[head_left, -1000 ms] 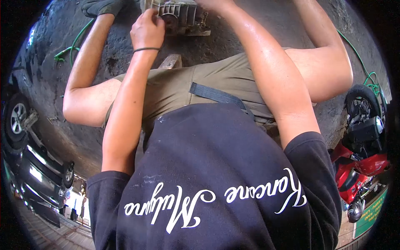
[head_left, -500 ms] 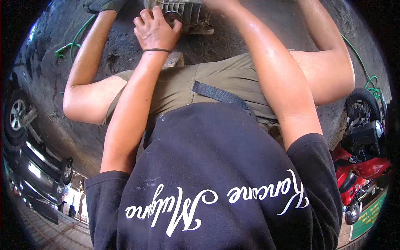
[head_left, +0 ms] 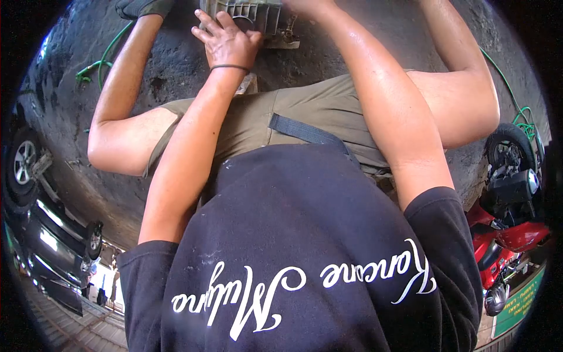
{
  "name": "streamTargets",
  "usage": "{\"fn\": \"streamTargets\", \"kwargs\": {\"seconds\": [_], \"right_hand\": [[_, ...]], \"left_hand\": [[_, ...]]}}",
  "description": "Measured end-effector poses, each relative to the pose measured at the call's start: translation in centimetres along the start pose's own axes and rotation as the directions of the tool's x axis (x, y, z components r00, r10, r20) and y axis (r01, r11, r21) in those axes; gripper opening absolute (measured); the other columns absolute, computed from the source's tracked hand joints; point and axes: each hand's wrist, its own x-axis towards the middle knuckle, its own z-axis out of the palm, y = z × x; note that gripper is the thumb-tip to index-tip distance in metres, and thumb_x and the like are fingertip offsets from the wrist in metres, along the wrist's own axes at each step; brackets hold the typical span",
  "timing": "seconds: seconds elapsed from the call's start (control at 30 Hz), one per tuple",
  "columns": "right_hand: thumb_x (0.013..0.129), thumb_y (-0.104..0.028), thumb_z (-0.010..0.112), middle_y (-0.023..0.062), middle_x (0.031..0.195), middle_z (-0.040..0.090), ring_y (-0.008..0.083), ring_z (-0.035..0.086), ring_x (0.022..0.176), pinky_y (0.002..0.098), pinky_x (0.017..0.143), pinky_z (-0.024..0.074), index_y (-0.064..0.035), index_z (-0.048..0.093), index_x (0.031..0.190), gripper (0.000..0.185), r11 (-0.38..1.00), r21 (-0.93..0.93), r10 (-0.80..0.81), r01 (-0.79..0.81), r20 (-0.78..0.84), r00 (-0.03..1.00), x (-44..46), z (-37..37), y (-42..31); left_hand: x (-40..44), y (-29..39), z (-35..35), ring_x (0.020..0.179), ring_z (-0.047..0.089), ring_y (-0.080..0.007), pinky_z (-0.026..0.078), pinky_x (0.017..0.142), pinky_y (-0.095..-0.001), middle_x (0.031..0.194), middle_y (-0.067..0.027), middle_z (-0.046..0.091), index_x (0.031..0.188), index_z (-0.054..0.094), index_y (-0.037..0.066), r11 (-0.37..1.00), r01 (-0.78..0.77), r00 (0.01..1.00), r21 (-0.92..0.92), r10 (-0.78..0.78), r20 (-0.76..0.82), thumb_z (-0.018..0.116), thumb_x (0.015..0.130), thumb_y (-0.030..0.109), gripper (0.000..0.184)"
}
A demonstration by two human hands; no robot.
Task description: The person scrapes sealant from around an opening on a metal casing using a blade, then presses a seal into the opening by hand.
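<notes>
A ribbed metal casting (head_left: 261,13) lies on the dark floor at the top centre, cut off by the frame's top edge. My left hand (head_left: 229,44) is over its near left side, back of the hand up, with the fingers spread; whether the fingertips touch the casting is unclear. To the right of the casting's top is my right hand (head_left: 308,7), blurred and partly out of frame, its fingers hidden. A small wooden piece (head_left: 247,85) shows between my left wrist and my shorts.
A green hose (head_left: 101,63) lies on the floor at the left, and another green hose (head_left: 505,88) runs down the right. A dark car (head_left: 53,240) stands at the left, a red motorcycle (head_left: 510,237) at the right. My bent legs flank the casting.
My left hand has moved right from the casting's left edge, and its fingers have spread apart. My right hand stays near the casting's right side, with little movement.
</notes>
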Motion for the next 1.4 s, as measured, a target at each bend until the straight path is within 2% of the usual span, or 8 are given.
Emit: {"fn": "streamTargets", "kwargs": {"seconds": [0.17,0.3,0.37,0.47,0.67,1.0,1.1,1.4], "right_hand": [[0.085,-0.057,0.072,0.0186,0.07,0.071,0.0336,0.071,0.066,0.045,0.066,0.0556,-0.0027,0.074,0.08,0.054,0.999,-0.01,0.037,-0.037,0.021,0.999,0.4,0.4,0.0],[0.085,-0.057,0.072,0.018,0.069,0.071,0.0329,0.071,0.065,0.0444,0.066,0.0554,-0.0028,0.074,0.08,0.054,0.995,-0.089,-0.051,0.043,-0.079,0.996,-0.2,0.1,0.0],[0.085,-0.058,0.072,0.0182,0.069,0.071,0.0332,0.071,0.067,0.0444,0.066,0.0556,-0.0023,0.073,0.08,0.056,0.997,0.052,0.054,-0.057,0.048,0.997,-0.2,-0.3,0.0],[0.085,-0.058,0.072,0.018,0.069,0.071,0.033,0.071,0.067,0.0442,0.066,0.0555,-0.0026,0.074,0.081,0.055,1.0,-0.008,0.012,-0.012,0.002,1.0,-0.2,-0.2,-0.4],[0.085,-0.057,0.072,0.0172,0.069,0.071,0.0317,0.071,0.066,0.0437,0.065,0.055,-0.0039,0.074,0.079,0.054,0.996,-0.026,-0.087,0.085,-0.079,0.993,-0.3,0.5,0.0],[0.084,-0.058,0.073,0.0165,0.069,0.071,0.0301,0.07,0.064,0.0429,0.065,0.0554,-0.0051,0.074,0.078,0.053,0.997,-0.001,0.077,-0.077,0.032,0.997,-1.2,-1.1,-2.3],[0.084,-0.058,0.074,0.0155,0.067,0.07,0.0291,0.069,0.062,0.0422,0.064,0.0547,-0.0063,0.074,0.077,0.052,0.999,-0.002,-0.04,0.04,-0.07,0.997,-0.8,0.0,-0.5],[0.084,-0.059,0.074,0.0153,0.067,0.07,0.0279,0.069,0.062,0.0419,0.063,0.0531,-0.0063,0.074,0.075,0.054,0.996,0.088,0.022,-0.026,0.052,0.998,-0.3,0.2,-0.7]], "left_hand": [[-0.6,-0.4,-0.9,0.139,0.023,-0.0688,0.022,0.116,-0.0718,0.153,-0.0468,0.021,0.135,0.036,-0.011,0.971,0.033,0.997,-0.237,-0.048,-0.059,0.067,0.081,0.039,0.08],[0.2,0.2,-0.3,0.135,0.028,-0.07,0.03,0.113,-0.0704,0.154,-0.0453,0.021,0.137,0.037,-0.006,0.965,0.107,0.989,-0.239,-0.129,-0.076,0.068,0.081,0.04,0.079],[0.3,-0.4,0.3,0.132,0.032,-0.0707,0.038,0.109,-0.0682,0.156,-0.044,0.02,0.138,0.037,-0.001,1.0,-0.022,1.0,0.001,0.022,-0.016,0.068,0.082,0.041,0.076],[-0.5,-1.1,-0.4,0.132,0.034,-0.0699,0.041,0.107,-0.0669,0.156,-0.0441,0.021,0.137,0.039,-0.001,0.999,-0.012,1.0,-0.041,0.011,-0.012,0.067,0.082,0.042,0.075],[0.1,0.3,-1.4,0.132,0.034,-0.0717,0.036,0.112,-0.0678,0.155,-0.0462,0.022,0.134,0.043,-0.004,0.974,0.132,0.991,-0.186,-0.133,0.003,0.067,0.083,0.044,0.074],[0.6,-0.6,0.8,0.134,0.028,-0.0742,0.031,0.113,-0.0702,0.154,-0.0505,0.016,0.141,0.037,-0.007,0.993,0.055,0.992,0.101,-0.065,0.105,0.07,0.083,0.051,0.089],[0.4,0.1,-1.5,0.132,0.029,-0.0758,0.032,0.113,-0.0698,0.155,-0.0503,0.013,0.142,0.033,-0.007,0.985,0.148,0.984,-0.091,-0.138,0.114,0.073,0.08,0.052,0.095],[0.2,-3.3,-2.8,0.126,0.044,-0.0698,0.057,0.091,-0.0597,0.155,-0.0478,0.019,0.135,0.04,0.008,0.995,-0.063,0.984,-0.075,0.075,0.159,0.075,0.083,0.045,0.073]]}}
